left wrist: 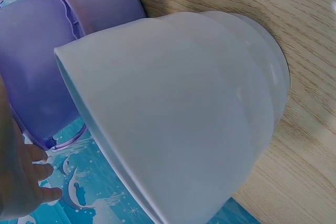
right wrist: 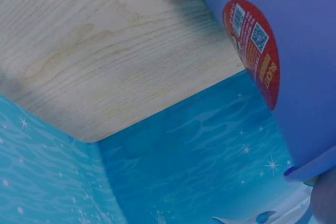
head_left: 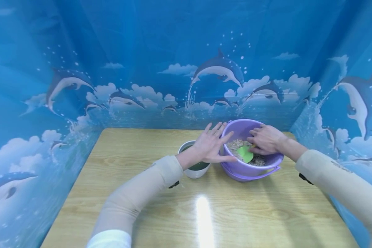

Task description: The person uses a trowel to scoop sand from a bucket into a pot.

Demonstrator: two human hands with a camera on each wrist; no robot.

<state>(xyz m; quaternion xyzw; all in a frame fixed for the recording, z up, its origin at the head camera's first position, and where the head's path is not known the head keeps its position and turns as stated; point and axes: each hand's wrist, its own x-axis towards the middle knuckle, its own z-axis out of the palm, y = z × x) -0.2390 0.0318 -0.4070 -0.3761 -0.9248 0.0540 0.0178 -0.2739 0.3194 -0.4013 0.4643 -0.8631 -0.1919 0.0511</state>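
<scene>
A purple bucket stands on the table, with loose brown and grey flaky material inside. My right hand reaches into it and grips a small toy shovel by its handle. Its green blade lies on the flakes, and a bit of yellow handle shows by the fingers. At the bucket's left rim, my left hand lies with fingers spread and straight, thumb over the edge. Beneath that wrist is a white pot, dark green inside; its smooth side fills much of the left wrist view.
The wood-grain table ends just behind the bucket. A blue curtain printed with dolphins hangs around the back and sides. The bucket's purple handle hangs down at its front. A red label sticks to the bucket's side.
</scene>
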